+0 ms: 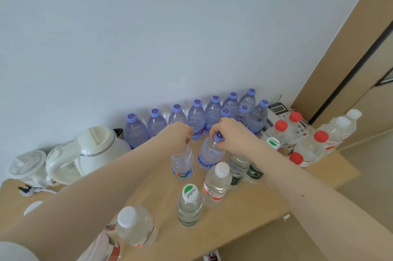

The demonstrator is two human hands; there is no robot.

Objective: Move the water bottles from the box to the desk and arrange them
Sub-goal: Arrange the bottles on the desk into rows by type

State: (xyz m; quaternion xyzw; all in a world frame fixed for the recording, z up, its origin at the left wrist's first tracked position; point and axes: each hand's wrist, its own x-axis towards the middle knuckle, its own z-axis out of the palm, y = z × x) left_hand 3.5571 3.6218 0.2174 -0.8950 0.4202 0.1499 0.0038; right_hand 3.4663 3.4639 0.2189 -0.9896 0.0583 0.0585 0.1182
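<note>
On the desk (240, 214), two bottles (210, 154) gripped at the caps by left hand (179, 135) and right hand (231, 133) should be set upright beside the purple-capped row (196, 116).

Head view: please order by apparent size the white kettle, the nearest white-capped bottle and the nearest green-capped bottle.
1. The white kettle: clearly largest.
2 and 3. The nearest white-capped bottle looks wider than the nearest green-capped bottle, but it stands closer to the camera, so I do not rank these two.
</note>
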